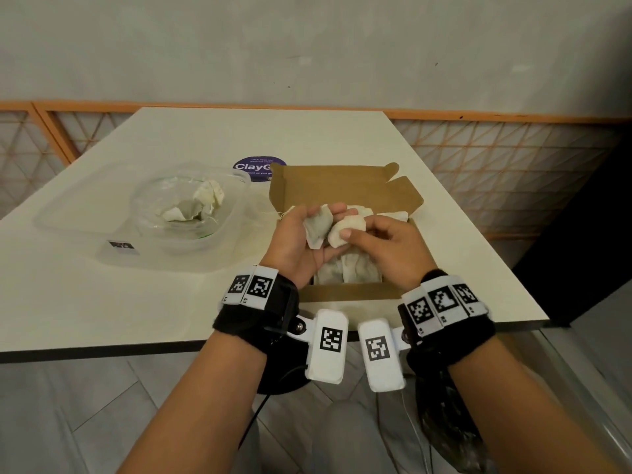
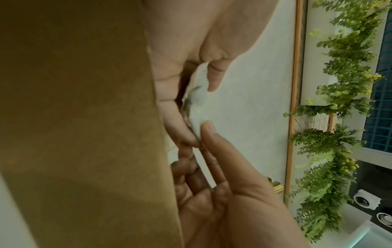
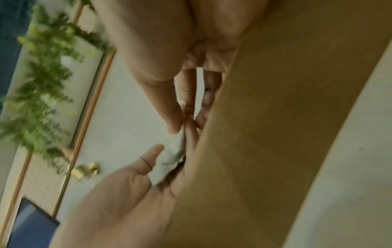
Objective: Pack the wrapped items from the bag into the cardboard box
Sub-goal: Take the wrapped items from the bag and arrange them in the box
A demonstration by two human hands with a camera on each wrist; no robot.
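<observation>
An open cardboard box (image 1: 345, 191) stands on the white table with several pale wrapped items (image 1: 349, 271) inside. To its left lies a clear plastic bag (image 1: 191, 213) with a few wrapped items (image 1: 205, 200) in it. Over the box my left hand (image 1: 318, 213) lies palm up, its fingers curled round a grey wrapped item (image 1: 317, 229). My right hand (image 1: 359, 229) pinches a white wrapped item (image 1: 345, 227) between thumb and fingers, right against the grey one. The left wrist view shows the grey item (image 2: 197, 100) beside the box wall (image 2: 84, 117). The white item (image 3: 176, 147) shows in the right wrist view.
A round purple sticker (image 1: 260, 167) lies on the table (image 1: 102, 302) behind the box. The table's near edge runs just under my wrists. An orange-framed lattice railing (image 1: 496, 165) lines the far and right sides, below a grey wall.
</observation>
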